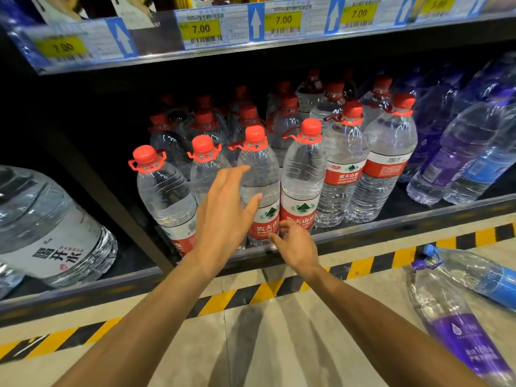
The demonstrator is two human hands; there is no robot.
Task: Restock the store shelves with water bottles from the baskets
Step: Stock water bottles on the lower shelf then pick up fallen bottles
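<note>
We rest our left hand [226, 216], fingers straight, flat on the red-capped bottle [261, 166] standing just behind the shelf edge [391, 229]. Our right hand [296, 244], fingers loosely bent and clasping nothing, touches its label, likely squaring it into the row.

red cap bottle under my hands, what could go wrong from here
The red-cap bottle stands close to the shelf lip; a careless nudge from the left hand or right hand might tip it out or into its neighbours. The purple-label bottle and blue-label bottle lying on the floor could roll underfoot.
</note>
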